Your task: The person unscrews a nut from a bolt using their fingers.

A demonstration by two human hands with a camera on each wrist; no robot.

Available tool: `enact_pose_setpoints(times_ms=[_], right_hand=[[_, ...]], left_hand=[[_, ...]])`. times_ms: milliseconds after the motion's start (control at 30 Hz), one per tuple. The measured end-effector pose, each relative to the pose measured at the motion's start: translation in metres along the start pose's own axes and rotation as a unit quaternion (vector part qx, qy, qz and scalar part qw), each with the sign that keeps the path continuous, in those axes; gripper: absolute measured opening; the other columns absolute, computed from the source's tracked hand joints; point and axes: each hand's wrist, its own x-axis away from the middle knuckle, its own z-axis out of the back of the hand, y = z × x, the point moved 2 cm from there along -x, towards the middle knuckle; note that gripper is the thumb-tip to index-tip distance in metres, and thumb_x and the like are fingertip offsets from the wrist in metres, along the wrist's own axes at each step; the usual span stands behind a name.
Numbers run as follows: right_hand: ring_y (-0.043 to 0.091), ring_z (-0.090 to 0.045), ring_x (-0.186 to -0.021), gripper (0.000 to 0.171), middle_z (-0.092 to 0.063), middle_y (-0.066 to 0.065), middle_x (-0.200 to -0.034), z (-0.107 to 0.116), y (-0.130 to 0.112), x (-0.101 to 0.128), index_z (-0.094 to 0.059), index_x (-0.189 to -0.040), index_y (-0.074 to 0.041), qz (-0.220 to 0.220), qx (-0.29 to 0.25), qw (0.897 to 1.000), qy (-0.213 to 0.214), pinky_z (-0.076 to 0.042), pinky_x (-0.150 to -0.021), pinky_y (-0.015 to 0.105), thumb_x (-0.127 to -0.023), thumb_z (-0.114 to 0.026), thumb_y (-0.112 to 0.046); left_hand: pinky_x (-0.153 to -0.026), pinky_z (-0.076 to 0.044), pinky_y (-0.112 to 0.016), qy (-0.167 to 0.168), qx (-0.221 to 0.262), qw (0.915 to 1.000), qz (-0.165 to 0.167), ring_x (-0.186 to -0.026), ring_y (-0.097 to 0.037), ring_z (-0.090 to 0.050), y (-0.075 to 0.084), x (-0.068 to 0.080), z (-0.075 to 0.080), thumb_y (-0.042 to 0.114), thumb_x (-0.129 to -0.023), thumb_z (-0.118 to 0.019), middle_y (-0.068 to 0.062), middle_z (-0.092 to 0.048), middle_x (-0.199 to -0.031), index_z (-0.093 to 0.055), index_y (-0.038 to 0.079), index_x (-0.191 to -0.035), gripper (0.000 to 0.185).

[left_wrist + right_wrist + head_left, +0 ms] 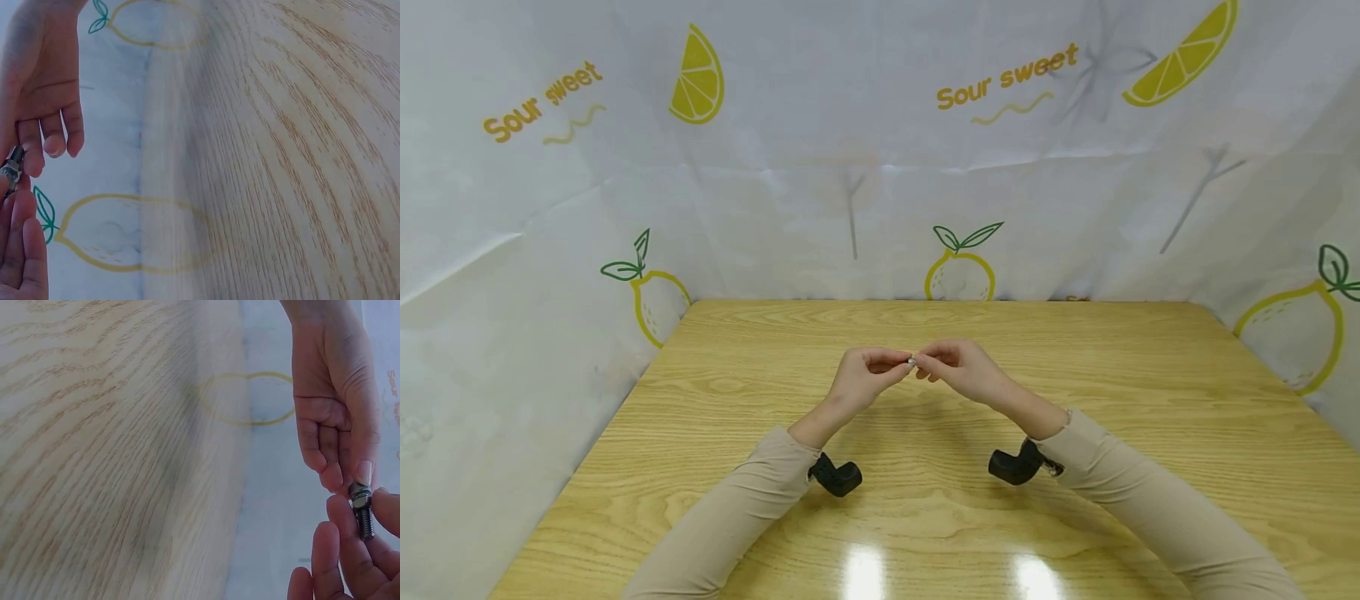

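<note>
Over the table, my left hand point(859, 382) and right hand point(973, 372) meet at a small metal bolt point(366, 527). In the right wrist view, the left thumb and fingers pinch the bolt's head end, and the threaded shank points toward the right palm. A nut point(361, 502) sits on the bolt close to the head. The right thumb and index finger pinch it from either side, the other right fingers loosely bent. Only the bolt's dark threaded end and part of the metal near the nut show in the left wrist view, the rest hidden by fingers.
A wooden table point(925, 533) lies beneath both hands. Behind and beside it hangs a white cloth point(790, 225) printed with lemons. Black wrist mounts point(838, 477) stick out below the beige sleeves point(730, 508).
</note>
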Motion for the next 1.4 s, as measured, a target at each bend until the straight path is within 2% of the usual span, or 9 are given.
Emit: enact_pose_setpoints(times_ms=[233, 433, 567, 667, 800, 933, 1067, 1167, 1400], right_hand=[[0.031, -0.063, -0.101, 0.033, -0.062, 0.020, -0.115, -0.0002, -0.0005, 0.0003, -0.057, -0.117, 0.000, 0.008, -0.003, 1.000, 0.005, -0.054, -0.086, 0.038, -0.089, -0.064, -0.017], [0.035, -0.062, -0.100, 0.034, -0.066, 0.019, -0.109, -0.0011, 0.0012, -0.0014, -0.061, -0.116, -0.002, -0.005, -0.002, 1.000, -0.009, -0.052, -0.087, 0.046, -0.096, -0.054, -0.029], [0.034, -0.063, -0.100, 0.029, -0.065, 0.019, -0.110, -0.0006, 0.0017, -0.0008, -0.061, -0.114, -0.001, 0.003, -0.002, 1.000, -0.002, -0.054, -0.085, 0.042, -0.094, -0.058, -0.022], [0.031, -0.063, -0.101, 0.033, -0.062, 0.021, -0.115, -0.0001, 0.0019, -0.0003, -0.057, -0.117, 0.001, 0.007, -0.010, 1.000, 0.003, -0.054, -0.085, 0.037, -0.090, -0.063, -0.017], [0.034, -0.063, -0.101, 0.036, -0.064, 0.021, -0.112, -0.0005, 0.0023, -0.0011, -0.056, -0.119, 0.001, 0.001, -0.015, 1.000, -0.006, -0.054, -0.086, 0.040, -0.093, -0.060, -0.022], [0.038, -0.062, -0.099, 0.034, -0.068, 0.019, -0.104, -0.0012, 0.0019, -0.0013, -0.061, -0.114, -0.001, -0.013, -0.009, 1.000, -0.013, -0.053, -0.086, 0.045, -0.096, -0.053, -0.029], [0.034, -0.063, -0.100, 0.030, -0.065, 0.019, -0.110, -0.0009, 0.0017, -0.0009, -0.059, -0.114, 0.000, -0.006, -0.002, 1.000, -0.005, -0.053, -0.087, 0.042, -0.093, -0.059, -0.021], [0.031, -0.063, -0.102, 0.034, -0.062, 0.021, -0.116, -0.0003, 0.0013, -0.0008, -0.056, -0.118, 0.001, -0.002, 0.001, 1.000, -0.001, -0.054, -0.087, 0.038, -0.090, -0.062, -0.018], [0.038, -0.062, -0.097, 0.035, -0.068, 0.020, -0.104, -0.0007, -0.0002, -0.0010, -0.062, -0.114, 0.000, -0.014, 0.001, 1.000, -0.014, -0.052, -0.085, 0.047, -0.097, -0.051, -0.028]], left_hand=[[-0.081, -0.056, -0.027, 0.003, 0.010, 0.9999, 0.003, -0.097, -0.022, -0.067, -0.0002, 0.0003, 0.0000, 0.012, -0.087, -0.066, -0.016, -0.068, -0.110, -0.070, 0.003, -0.109, 0.024], [-0.081, -0.056, -0.028, 0.002, 0.005, 1.0000, -0.003, -0.094, -0.019, -0.068, 0.0003, 0.0008, 0.0000, 0.014, -0.087, -0.066, -0.014, -0.070, -0.108, -0.070, 0.005, -0.109, 0.024], [-0.081, -0.056, -0.028, 0.001, 0.003, 1.0000, -0.002, -0.095, -0.020, -0.067, -0.0002, 0.0005, -0.0003, 0.014, -0.087, -0.066, -0.015, -0.069, -0.109, -0.070, 0.004, -0.109, 0.024], [-0.080, -0.056, -0.027, 0.000, 0.004, 1.0000, -0.004, -0.096, -0.022, -0.067, -0.0004, 0.0005, -0.0004, 0.012, -0.087, -0.066, -0.016, -0.068, -0.110, -0.069, 0.003, -0.109, 0.024], [-0.081, -0.056, -0.028, -0.001, 0.005, 1.0000, -0.008, -0.095, -0.021, -0.067, -0.0008, 0.0008, -0.0003, 0.012, -0.087, -0.066, -0.016, -0.069, -0.110, -0.069, 0.003, -0.109, 0.024], [-0.081, -0.056, -0.028, -0.001, 0.001, 0.9999, -0.012, -0.095, -0.021, -0.067, -0.0010, 0.0008, -0.0005, 0.014, -0.087, -0.067, -0.014, -0.069, -0.110, -0.070, 0.004, -0.109, 0.024], [-0.081, -0.056, -0.028, 0.002, 0.004, 1.0000, -0.007, -0.096, -0.023, -0.067, -0.0009, 0.0007, -0.0003, 0.013, -0.087, -0.067, -0.016, -0.069, -0.110, -0.070, 0.003, -0.109, 0.024], [-0.080, -0.056, -0.027, 0.003, 0.008, 0.9999, -0.009, -0.096, -0.024, -0.067, -0.0005, 0.0010, 0.0000, 0.011, -0.087, -0.066, -0.017, -0.069, -0.110, -0.069, 0.003, -0.109, 0.024], [-0.080, -0.056, -0.028, 0.002, -0.002, 0.9998, -0.017, -0.094, -0.019, -0.068, 0.0009, 0.0020, 0.0002, 0.015, -0.087, -0.066, -0.014, -0.070, -0.108, -0.070, 0.004, -0.108, 0.024]])
